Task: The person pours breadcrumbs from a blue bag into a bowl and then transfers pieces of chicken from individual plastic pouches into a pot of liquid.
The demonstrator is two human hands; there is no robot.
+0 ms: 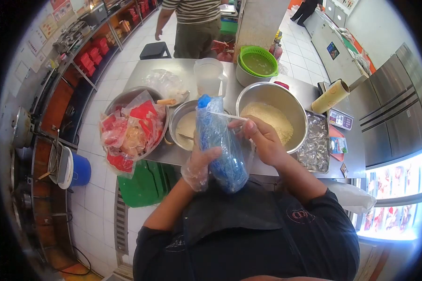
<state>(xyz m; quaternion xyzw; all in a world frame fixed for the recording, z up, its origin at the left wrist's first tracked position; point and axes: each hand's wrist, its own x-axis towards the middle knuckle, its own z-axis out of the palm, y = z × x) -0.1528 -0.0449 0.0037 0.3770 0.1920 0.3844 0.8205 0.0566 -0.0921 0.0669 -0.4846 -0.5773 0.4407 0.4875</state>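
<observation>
In front of my apron I hold a long blue bundle in clear, crinkled plastic (225, 157), its bunched top tilted away from me. My left hand (200, 166), in a clear plastic glove, is wrapped around its left side. The fingers of my right hand (262, 138) are closed in a pinch on a thin white strip (227, 115), which stretches across the upper part of the bundle. Behind the bundle, a metal bowl of pale powder (186, 125) is partly hidden. To the right stands a large steel bowl (301, 140) with pale, crumbly powder.
Left on the steel table (138, 75) sits a bowl heaped with red and clear plastic bags (135, 126). Farther back are a clear jug (208, 75) and a green colander (258, 61). A metal tray (312, 150), scale (340, 119) and film roll (330, 97) lie right. A person (197, 28) stands beyond.
</observation>
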